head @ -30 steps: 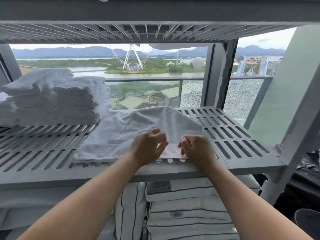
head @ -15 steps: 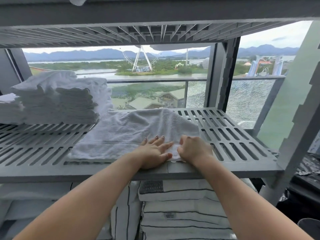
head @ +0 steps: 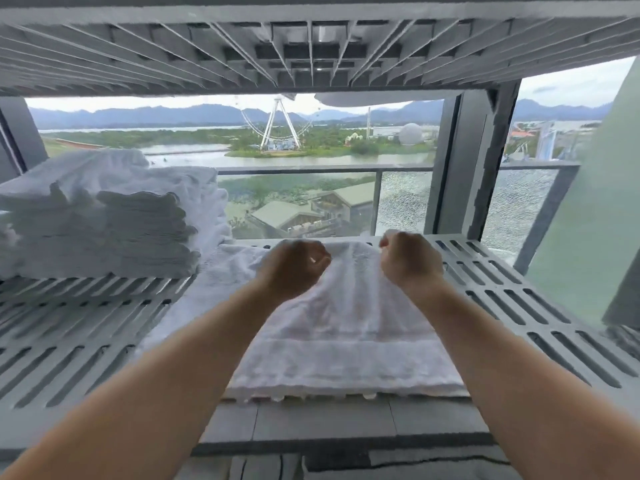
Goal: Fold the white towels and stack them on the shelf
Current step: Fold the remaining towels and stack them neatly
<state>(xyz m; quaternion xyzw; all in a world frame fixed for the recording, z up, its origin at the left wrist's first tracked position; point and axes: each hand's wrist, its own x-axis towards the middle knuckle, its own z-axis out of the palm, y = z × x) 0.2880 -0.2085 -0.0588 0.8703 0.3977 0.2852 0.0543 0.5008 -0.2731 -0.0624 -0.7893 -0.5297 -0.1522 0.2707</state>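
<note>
So the towel (head: 349,327) is lying flat on the middle shelf (head: 540,306), near edge right at the front lip and the far end up under both hands. Left hand (head: 294,268) and right hand (head: 410,261) are both balled up, fingers (head: 318,254) curled tight onto the towel's far edge, a bit of white cloth poking out above each fist. It's a little blurry there, so I can't make out exactly how much fabric is bunched in each grip.

Around it: a stack (head: 104,223) of already folded white towels sits on the same shelf to the left, just beside the flat one and maybe touching its back corner, hard to say. The top of the stack is kind of rumpled and the layered edges face the camera. Right side of the shelf is bare slats. Another shelf (head: 311,46) hangs low overhead, so the hands are working in the gap between the two. Behind is a big window with a dark post (head: 464,168), a glass railing (head: 311,171), and a Ferris wheel (head: 275,126) across the water.

Texture-wise, the towel is fluffy terry with a flatter woven band running across near the front hem. The shelf is grey moulded plastic with long rounded slots, and the one above shows a ribbed grid underneath.
</note>
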